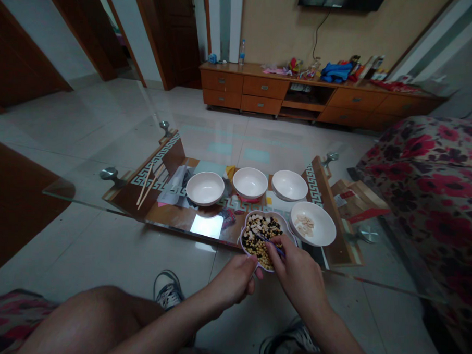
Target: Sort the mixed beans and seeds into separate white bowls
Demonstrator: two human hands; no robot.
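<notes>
A person seated at a glass bench (179, 216) works a slim blue-violet tool (263, 238) over a flower-shaped dish (240, 240) of mixed beans, at the bench's near edge. The tool's long axis slants; its tip points down into the beans, away from the person and to their left. The right hand's (300, 268) thumb and forefinger are pinched together around its shaft; I cannot tell whether its tip grips a bean. The left hand (235, 278) holds the dish's near left rim, thumb on top, other fingers curled below. Just beside the dish, to the right, sits a white bowl (323, 228) holding pale flat pieces; three more white bowls (250, 183) stand behind.
</notes>
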